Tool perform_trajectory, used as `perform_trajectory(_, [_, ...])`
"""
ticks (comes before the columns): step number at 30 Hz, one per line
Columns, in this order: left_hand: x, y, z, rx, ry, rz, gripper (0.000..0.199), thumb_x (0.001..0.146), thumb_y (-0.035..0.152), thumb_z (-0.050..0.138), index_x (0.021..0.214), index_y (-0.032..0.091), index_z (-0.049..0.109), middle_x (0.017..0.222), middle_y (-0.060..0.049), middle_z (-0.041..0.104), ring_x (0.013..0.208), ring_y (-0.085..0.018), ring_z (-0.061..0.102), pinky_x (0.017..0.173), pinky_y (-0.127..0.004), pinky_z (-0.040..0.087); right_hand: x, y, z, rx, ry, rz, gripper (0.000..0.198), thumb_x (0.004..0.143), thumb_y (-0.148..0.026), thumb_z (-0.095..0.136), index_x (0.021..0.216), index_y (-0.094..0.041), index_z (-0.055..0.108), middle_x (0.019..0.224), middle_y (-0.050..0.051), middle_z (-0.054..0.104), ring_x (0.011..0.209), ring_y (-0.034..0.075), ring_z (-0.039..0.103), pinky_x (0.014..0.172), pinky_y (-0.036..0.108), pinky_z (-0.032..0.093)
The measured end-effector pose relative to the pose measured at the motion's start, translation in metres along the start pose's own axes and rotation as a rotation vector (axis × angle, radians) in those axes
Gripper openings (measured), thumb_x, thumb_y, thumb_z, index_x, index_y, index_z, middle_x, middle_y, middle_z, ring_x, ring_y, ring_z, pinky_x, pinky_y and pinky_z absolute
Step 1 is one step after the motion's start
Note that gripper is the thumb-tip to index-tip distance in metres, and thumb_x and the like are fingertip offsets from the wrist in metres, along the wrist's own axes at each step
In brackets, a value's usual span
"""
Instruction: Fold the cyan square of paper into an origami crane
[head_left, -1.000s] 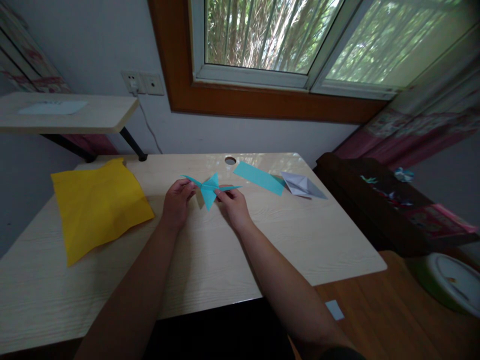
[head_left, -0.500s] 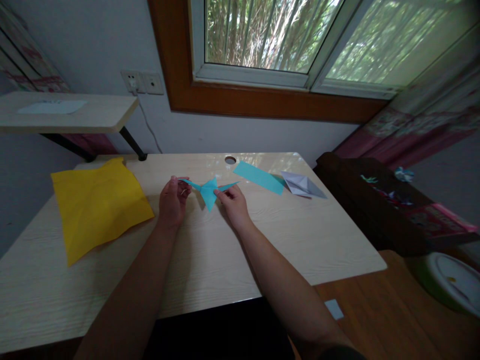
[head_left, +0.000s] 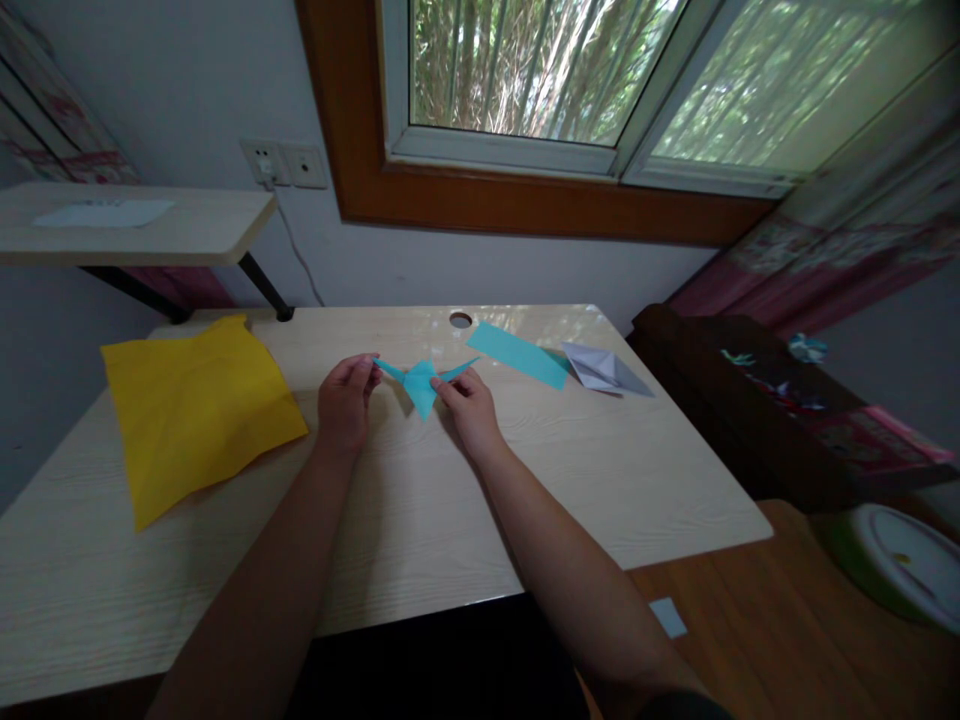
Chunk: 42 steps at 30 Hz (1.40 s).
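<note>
A folded turquoise origami paper figure point(head_left: 421, 388) is held between both hands over the desk. It has a pointed lower tip and two thin points that spread to the sides; it looks like a paper crane. My left hand point(head_left: 346, 400) is closed, pinching the tip of the left point. On the other side my right hand point(head_left: 468, 408) grips the body near the base of the right point, thumb in front. Behind the right hand lies a turquoise paper strip point(head_left: 519, 354), and a folded pale grey paper boat-like piece point(head_left: 602, 368) touches or nearly touches its right end.
A large yellow paper sheet point(head_left: 202, 415) covers the desk's left part. The light wooden desk point(head_left: 420, 540) has a round cable hole point(head_left: 460, 320) near its back edge. A raised shelf point(head_left: 210, 225) stands at back left. A round white-topped bin point(head_left: 911, 560) is beyond the right edge.
The left hand's fingers have shifted to the outer tip of the left point and closed more. The paper figure has moved slightly right and its tilt has changed a little.
</note>
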<state>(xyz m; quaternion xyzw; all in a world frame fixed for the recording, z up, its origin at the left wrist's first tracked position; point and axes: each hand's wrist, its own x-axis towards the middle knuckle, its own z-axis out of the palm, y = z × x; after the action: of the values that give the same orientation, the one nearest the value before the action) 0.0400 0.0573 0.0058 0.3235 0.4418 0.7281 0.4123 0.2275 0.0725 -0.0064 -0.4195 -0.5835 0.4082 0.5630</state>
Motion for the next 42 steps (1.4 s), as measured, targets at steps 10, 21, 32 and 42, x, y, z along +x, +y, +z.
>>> perform_trajectory(10, [0.000, 0.000, -0.007, 0.368, 0.050, 0.197, 0.025, 0.087, 0.042, 0.067, 0.092, 0.019, 0.074, 0.079, -0.001, 0.070, 0.075, -0.014, 0.065, 0.074, -0.026, 0.051, 0.000, 0.001, 0.001, -0.059, -0.028, -0.010, 0.028, 0.084, -0.041, 0.074, 0.065, -0.022, 0.065, 0.078, 0.000, 0.055, 0.075, 0.017, 0.053, 0.072, 0.031, 0.040])
perform_trajectory(21, [-0.003, 0.007, -0.006, 0.450, 0.067, 0.221, 0.017, 0.088, 0.034, 0.063, 0.084, 0.019, 0.068, 0.074, -0.001, 0.067, 0.073, -0.016, 0.064, 0.072, -0.027, 0.050, -0.002, 0.000, 0.000, -0.099, -0.039, -0.030, 0.028, 0.084, -0.043, 0.074, 0.067, -0.023, 0.067, 0.080, 0.001, 0.057, 0.078, 0.018, 0.055, 0.073, 0.032, 0.043])
perform_trajectory(32, [0.003, -0.007, -0.008, 0.264, -0.043, 0.132, 0.030, 0.087, 0.048, 0.070, 0.096, 0.019, 0.073, 0.083, -0.003, 0.071, 0.077, -0.016, 0.065, 0.074, -0.027, 0.051, -0.001, -0.001, -0.003, -0.094, 0.017, -0.064, 0.021, 0.085, -0.040, 0.074, 0.071, -0.024, 0.071, 0.083, 0.001, 0.060, 0.080, 0.019, 0.057, 0.075, 0.033, 0.044])
perform_trajectory(42, [-0.002, -0.003, -0.007, 0.234, -0.050, 0.177, 0.022, 0.085, 0.043, 0.075, 0.089, 0.022, 0.076, 0.086, -0.002, 0.073, 0.082, -0.017, 0.066, 0.080, -0.028, 0.052, 0.000, 0.002, -0.003, -0.112, 0.017, -0.057, 0.021, 0.084, -0.041, 0.075, 0.071, -0.024, 0.072, 0.082, 0.001, 0.060, 0.079, 0.018, 0.057, 0.073, 0.032, 0.044])
